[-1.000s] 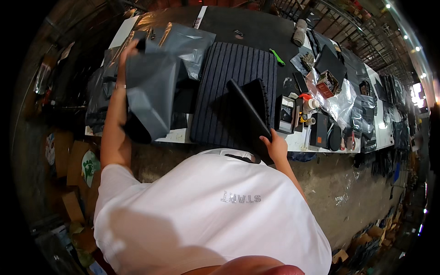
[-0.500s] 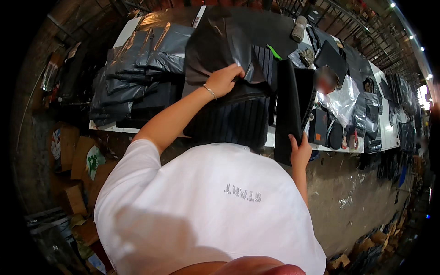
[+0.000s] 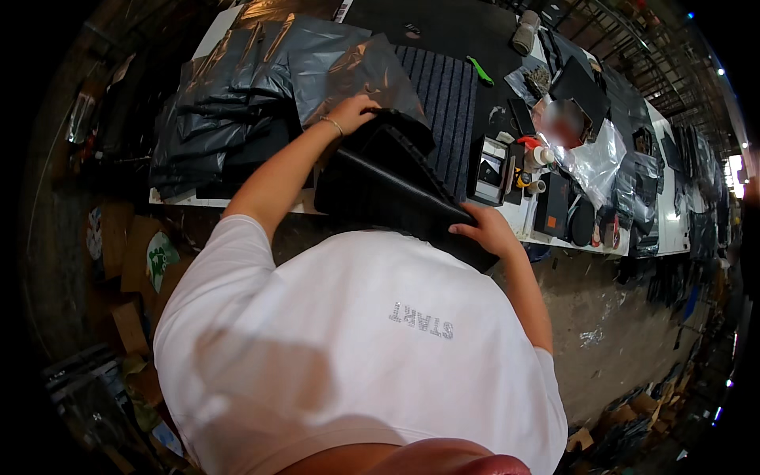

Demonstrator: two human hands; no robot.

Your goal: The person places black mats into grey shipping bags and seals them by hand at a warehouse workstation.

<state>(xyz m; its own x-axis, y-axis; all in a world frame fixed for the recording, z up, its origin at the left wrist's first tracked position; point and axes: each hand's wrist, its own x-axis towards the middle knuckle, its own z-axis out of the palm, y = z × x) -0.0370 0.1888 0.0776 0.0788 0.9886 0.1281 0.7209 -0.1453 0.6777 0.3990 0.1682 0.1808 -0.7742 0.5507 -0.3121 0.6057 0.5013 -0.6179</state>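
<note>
Head view: a person in a white shirt (image 3: 356, 356) leans over a table (image 3: 518, 225) with both hands at a folded black mat (image 3: 388, 188). This mat slants between the two sets of fingers, its near face smooth and faintly glossy like rubber, its upper edge finely notched, and its layers parted into a narrow wedge. The right hand (image 3: 492, 231) pinches its lower right part, thumb flat on the smooth face and the other fingers over the far side. The left hand (image 3: 354, 115), below a thin bracelet (image 3: 332, 124), has its fingers bent and drawn close together where the mat's upper left edge meets a grey plastic bag (image 3: 348, 73); whether they pinch the mat or the bag's lip cannot be told.

That thin, creased bag spreads just beyond the left fingers, its film shiny. To their left lies a heap of similar glossy plastic bags (image 3: 218, 111), overlapping and wrinkled. Between and beyond both sets of fingers rests a flat ribbed mat (image 3: 439, 103), dark and textile-like, with straight parallel ridges. Just beyond the right fingers sits an open rectangular box (image 3: 490, 170); farther beyond are a slim bright green tool (image 3: 480, 71) and a rolled greyish cloth (image 3: 525, 33). To their right, crumpled clear film (image 3: 600, 170) catches the light.
</note>
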